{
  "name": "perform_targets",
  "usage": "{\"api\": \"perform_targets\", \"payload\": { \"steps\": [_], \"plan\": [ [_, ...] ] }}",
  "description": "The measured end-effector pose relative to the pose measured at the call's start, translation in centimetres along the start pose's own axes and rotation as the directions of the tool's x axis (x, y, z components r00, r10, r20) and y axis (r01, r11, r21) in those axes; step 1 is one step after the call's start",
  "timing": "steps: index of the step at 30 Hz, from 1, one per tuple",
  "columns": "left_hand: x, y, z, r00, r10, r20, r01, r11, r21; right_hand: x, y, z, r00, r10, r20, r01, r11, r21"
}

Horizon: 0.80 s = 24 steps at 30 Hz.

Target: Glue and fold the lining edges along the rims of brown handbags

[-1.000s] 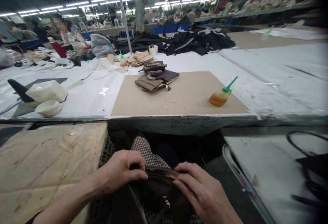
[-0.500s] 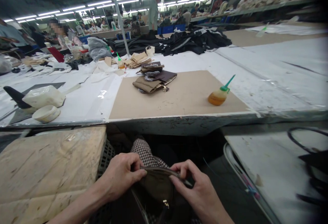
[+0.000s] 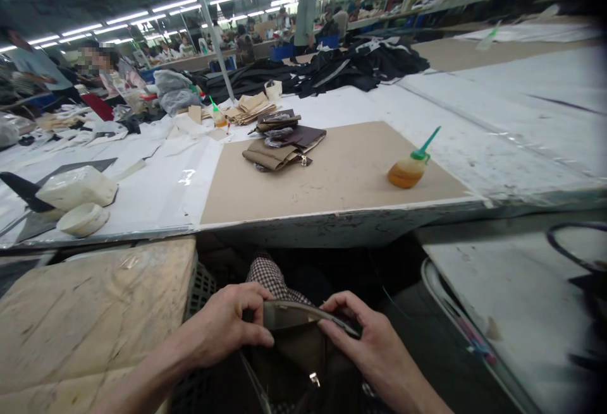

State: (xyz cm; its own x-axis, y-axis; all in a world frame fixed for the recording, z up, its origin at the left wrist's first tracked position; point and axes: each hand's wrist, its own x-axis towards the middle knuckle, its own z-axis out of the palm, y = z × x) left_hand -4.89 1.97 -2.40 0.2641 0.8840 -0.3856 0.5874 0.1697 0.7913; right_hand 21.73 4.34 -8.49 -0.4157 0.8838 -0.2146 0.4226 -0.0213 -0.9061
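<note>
Low in the head view, both hands grip a dark brown leather bag (image 3: 296,344) over my lap. My left hand (image 3: 227,325) pinches the left end of its top edge, fingers curled. My right hand (image 3: 374,351) pinches the right end, thumb and fingers closed on the rim. A small metal clasp hangs on the bag's front. Checked trousers show beneath it.
Ahead, a table (image 3: 332,231) carries a tan board (image 3: 332,180) with a pile of brown wallets (image 3: 284,145) and an amber glue bottle (image 3: 408,170) with a green nozzle. White containers (image 3: 76,199) sit left. A wooden board (image 3: 85,313) lies at my left, a white surface (image 3: 512,300) at my right. Other people work behind.
The bag's top edge has been lifted and pulled apart a little between my hands. The view has tilted slightly.
</note>
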Motion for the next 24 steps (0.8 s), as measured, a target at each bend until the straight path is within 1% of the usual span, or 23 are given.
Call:
{"api": "perform_targets", "payload": {
  "steps": [4, 7, 11, 15, 18, 24],
  "plan": [
    [0.7, -0.5, 0.2, 0.998, -0.033, -0.055, 0.036, 0.997, 0.061, 0.7, 0.0, -0.1, 1.0, 0.009, 0.025, -0.011, 0.996, 0.085],
    [1.0, -0.8, 0.6, 0.989, -0.069, -0.13, 0.082, 0.992, 0.095, 1.1, 0.1, 0.0, 0.999, 0.017, 0.035, -0.023, 0.986, 0.168],
    [1.4, -1.0, 1.1, 0.973, -0.079, -0.218, 0.114, 0.982, 0.153, 1.2, 0.1, 0.1, 0.999, 0.047, 0.011, -0.048, 0.971, 0.236],
    [1.4, -1.0, 1.5, 0.963, -0.071, -0.259, 0.122, 0.975, 0.187, 0.8, 0.0, 0.3, 0.997, 0.073, -0.013, -0.067, 0.956, 0.286],
    [1.1, -1.0, 1.8, 0.961, -0.063, -0.269, 0.12, 0.973, 0.2, 0.5, -0.1, 0.5, 0.997, 0.074, -0.034, -0.06, 0.95, 0.305],
    [0.7, -0.3, 2.4, 0.95, -0.054, -0.307, 0.144, 0.949, 0.28, -0.2, 0.1, 0.9, 0.996, 0.004, -0.095, 0.021, 0.965, 0.262]
  ]
}}
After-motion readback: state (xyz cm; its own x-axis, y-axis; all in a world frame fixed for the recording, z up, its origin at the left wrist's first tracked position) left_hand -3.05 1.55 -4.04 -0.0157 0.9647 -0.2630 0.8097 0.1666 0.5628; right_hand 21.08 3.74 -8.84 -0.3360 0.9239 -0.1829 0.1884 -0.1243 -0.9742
